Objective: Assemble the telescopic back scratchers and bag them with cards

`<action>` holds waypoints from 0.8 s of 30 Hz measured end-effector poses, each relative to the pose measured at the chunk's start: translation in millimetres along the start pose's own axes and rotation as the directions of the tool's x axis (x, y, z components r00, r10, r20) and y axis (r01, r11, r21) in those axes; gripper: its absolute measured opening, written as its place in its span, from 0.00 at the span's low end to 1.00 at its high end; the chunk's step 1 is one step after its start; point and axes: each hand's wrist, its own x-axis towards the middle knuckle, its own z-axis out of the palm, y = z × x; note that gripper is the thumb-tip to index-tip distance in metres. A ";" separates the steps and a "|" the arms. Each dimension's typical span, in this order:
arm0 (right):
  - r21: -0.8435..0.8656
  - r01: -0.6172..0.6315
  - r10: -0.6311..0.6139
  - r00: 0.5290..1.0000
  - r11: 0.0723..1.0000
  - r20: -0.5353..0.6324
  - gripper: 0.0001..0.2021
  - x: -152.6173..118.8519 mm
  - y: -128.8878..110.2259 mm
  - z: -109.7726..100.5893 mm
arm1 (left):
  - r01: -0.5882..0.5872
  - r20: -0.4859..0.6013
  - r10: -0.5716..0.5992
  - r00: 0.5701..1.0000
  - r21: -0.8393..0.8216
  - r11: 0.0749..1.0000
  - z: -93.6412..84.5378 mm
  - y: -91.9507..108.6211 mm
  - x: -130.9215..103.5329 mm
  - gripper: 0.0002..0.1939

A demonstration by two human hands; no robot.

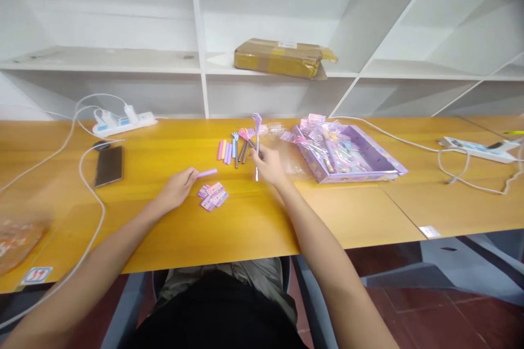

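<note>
My left hand (179, 187) is closed around one end of a short purple tube (208, 173), held low over the table. In my right hand (268, 164) is an upright back scratcher with a purple claw head (257, 120) and a silver rod, gripped around its middle. Just left of that hand lie several back scratchers (244, 147) with pink, orange and blue claws and dark rods. Beside them is a row of coloured tubes (227, 152) in pink, yellow, purple and blue. Small printed cards (213, 196) lie in a loose pile near my left hand.
A purple tray (360, 175) with plastic-wrapped items stands at the right. Clear plastic bags (292, 161) lie beside it. At the left are a phone (109, 166), a power strip (126, 124) and loose white cables. A taped cardboard box (278, 58) sits on the shelf.
</note>
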 end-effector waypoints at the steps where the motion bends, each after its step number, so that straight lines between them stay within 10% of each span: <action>1: 0.060 -0.016 0.015 0.999 0.998 0.028 0.20 -1.6 -3.4 4.4 | -0.018 -0.009 0.018 1.000 -0.064 0.998 1.2 -1.9 -5.5 0.23; 11: 0.621 -0.190 0.161 0.982 0.761 0.103 0.25 -19.5 -39.5 31.4 | -0.166 0.077 0.185 0.980 -0.203 0.965 6.0 20.8 -23.3 0.22; 24: 0.686 -0.230 0.162 0.973 0.690 0.163 0.23 -22.6 -38.6 35.4 | -0.189 0.044 0.197 0.979 -0.146 0.971 3.5 14.6 -21.5 0.21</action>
